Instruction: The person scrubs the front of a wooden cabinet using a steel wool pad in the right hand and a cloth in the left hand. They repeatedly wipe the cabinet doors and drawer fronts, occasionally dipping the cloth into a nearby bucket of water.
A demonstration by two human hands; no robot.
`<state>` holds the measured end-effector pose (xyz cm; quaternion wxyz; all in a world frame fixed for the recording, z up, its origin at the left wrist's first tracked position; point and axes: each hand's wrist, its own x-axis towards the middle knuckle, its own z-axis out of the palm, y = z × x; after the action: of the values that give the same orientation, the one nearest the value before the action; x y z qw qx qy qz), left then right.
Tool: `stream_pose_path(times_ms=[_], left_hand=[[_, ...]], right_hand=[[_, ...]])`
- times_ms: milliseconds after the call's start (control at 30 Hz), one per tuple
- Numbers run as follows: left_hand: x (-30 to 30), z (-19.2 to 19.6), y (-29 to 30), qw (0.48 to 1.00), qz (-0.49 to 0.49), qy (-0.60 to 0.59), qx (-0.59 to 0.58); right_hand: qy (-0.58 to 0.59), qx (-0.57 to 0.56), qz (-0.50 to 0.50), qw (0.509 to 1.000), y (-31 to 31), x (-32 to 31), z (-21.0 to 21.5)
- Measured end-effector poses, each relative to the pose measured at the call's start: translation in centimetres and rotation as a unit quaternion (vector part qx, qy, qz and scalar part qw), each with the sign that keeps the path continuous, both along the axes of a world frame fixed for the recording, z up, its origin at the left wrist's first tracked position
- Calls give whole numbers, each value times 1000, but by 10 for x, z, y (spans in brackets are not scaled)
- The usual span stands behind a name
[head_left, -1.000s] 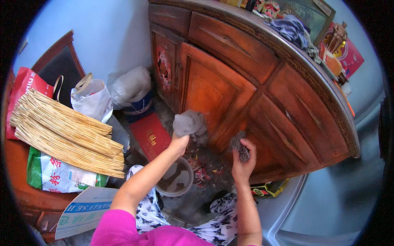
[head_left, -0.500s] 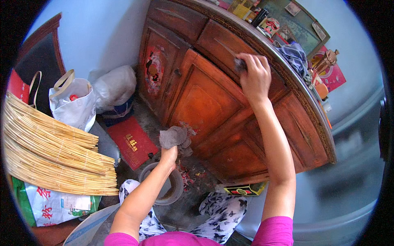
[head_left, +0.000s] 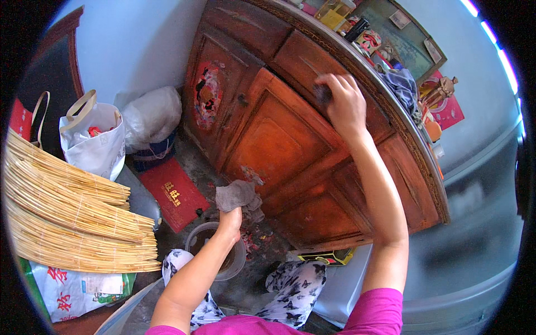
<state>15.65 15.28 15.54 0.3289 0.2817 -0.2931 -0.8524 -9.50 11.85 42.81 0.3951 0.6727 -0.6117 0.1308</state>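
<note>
A reddish-brown wooden cabinet (head_left: 279, 145) fills the middle, its doors worn and scuffed. My left hand (head_left: 230, 219) is closed round a crumpled grey cloth (head_left: 239, 195), held in front of the lower door over the floor. Up at a drawer front, my right hand (head_left: 347, 106) grips a small dark scrubbing pad (head_left: 322, 94), partly covered by the fingers and slightly blurred. Below my left forearm stands a clear plastic tub (head_left: 237, 259) with dark liquid in it. Torn coloured paper remnants (head_left: 207, 95) cling to the far-left door.
Left of me lie a bamboo-slat mat (head_left: 72, 206), a white tote bag (head_left: 95, 139), a wrapped plastic bundle (head_left: 153, 114) and a red flat box (head_left: 174, 195). Bottles, a bunched blue cloth (head_left: 401, 89) and a framed picture line the cabinet top. Paper scraps (head_left: 259, 240) litter the floor.
My right hand has shifted slightly along the drawer front with the pad. The left hand and cloth stay nearly in place; the whole view has tilted a little.
</note>
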Motion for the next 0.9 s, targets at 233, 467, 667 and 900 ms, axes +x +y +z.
stream_pose_path(times_ms=[233, 467, 667, 900], left_hand=[[-4, -10, -16, 998, 51, -16, 40], [-15, -35, -18, 997, 48, -3, 56], [-1, -18, -11, 996, -19, 20, 81], [-12, -45, -16, 997, -1, 1, 83]], right_hand=[[84, -44, -66, 993, -137, 22, 4], [49, -82, -22, 995, -33, -2, -18], [28, -79, -58, 995, 39, -8, -13], [59, -113, -65, 990, -62, -3, -12]])
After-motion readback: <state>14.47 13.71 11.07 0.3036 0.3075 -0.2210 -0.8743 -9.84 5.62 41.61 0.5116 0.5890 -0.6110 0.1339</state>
